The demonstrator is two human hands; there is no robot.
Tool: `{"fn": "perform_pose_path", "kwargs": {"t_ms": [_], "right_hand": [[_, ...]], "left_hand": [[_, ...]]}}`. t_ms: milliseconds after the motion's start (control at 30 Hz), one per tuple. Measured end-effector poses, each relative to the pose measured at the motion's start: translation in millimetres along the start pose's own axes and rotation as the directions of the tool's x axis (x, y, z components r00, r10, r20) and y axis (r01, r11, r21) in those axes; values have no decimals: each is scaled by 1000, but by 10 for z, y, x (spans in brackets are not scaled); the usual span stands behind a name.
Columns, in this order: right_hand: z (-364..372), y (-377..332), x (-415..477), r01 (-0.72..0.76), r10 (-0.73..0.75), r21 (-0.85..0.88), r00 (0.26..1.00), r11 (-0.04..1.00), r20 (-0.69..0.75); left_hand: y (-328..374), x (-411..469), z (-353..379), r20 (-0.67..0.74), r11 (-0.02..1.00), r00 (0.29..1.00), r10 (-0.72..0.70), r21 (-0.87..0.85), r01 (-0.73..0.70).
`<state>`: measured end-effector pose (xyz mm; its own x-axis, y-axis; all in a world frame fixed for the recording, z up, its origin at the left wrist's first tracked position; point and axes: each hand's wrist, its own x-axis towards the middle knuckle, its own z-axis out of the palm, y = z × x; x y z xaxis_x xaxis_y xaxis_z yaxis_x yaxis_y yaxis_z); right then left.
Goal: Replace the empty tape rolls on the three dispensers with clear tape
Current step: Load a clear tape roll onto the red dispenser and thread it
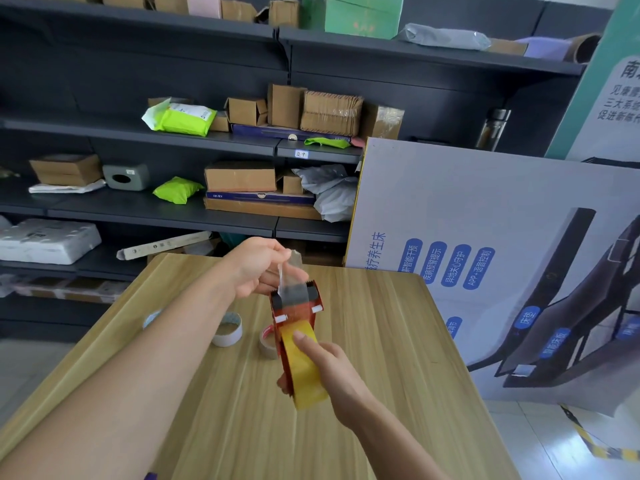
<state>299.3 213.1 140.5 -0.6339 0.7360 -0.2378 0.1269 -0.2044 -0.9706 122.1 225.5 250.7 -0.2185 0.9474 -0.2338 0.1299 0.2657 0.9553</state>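
Observation:
A red tape dispenser [297,308] is held above the wooden table [381,341]. A yellowish clear tape roll [303,367] sits in it. My right hand [332,372] grips the roll and the dispenser's rear, thumb along the roll's top. My left hand [258,266] pinches the free end of the clear tape strip [289,275], which is drawn up over the dispenser's front blade. An empty cardboard core [228,329] lies on the table left of the dispenser. Another tape roll [268,342] lies just behind the dispenser, partly hidden.
A small roll or core [151,318] peeks out behind my left forearm. Dark shelves [173,140] with cardboard boxes and parcels stand behind the table. A large printed board [485,254] leans at the table's right side.

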Motion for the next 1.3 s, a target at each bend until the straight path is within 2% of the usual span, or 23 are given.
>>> {"fn": "perform_pose_path", "kwargs": {"t_ms": [67, 233, 433, 533, 667, 800, 900, 1033, 1100, 1300], "right_hand": [[-16, -2, 6, -6, 6, 10, 1000, 1000, -12], [91, 81, -47, 28, -28, -25, 999, 999, 20], [140, 98, 27, 43, -43, 11, 999, 999, 16], [136, 105, 56, 45, -45, -5, 999, 999, -26], [130, 115, 74, 69, -69, 10, 997, 998, 33], [119, 99, 111, 51, -53, 29, 997, 998, 62], [142, 77, 134, 32, -32, 38, 999, 999, 18], [174, 93, 151, 93, -93, -21, 996, 995, 11], [183, 113, 138, 123, -123, 6, 992, 992, 4], [204, 219, 82, 73, -74, 35, 997, 997, 27]], "left_hand": [[56, -18, -22, 39, 999, 999, 15, 48, -17], [197, 7, -205, -157, 991, 980, 121, -32, -128], [202, 5, -219, -159, 985, 976, 147, -70, -159], [170, 38, -221, -237, 976, 958, 160, -105, -189], [144, 92, -261, -317, 969, 936, 149, -142, -203], [218, 110, -232, -267, 963, 943, 199, -126, -239], [297, 118, -148, -195, 957, 945, 262, -77, -281], [385, 167, -161, -289, 945, 917, 276, -92, -313], [449, 190, -194, -280, 945, 918, 280, -86, -314], [619, 234, -284, -340, 936, 889, 308, -58, -347]]}}
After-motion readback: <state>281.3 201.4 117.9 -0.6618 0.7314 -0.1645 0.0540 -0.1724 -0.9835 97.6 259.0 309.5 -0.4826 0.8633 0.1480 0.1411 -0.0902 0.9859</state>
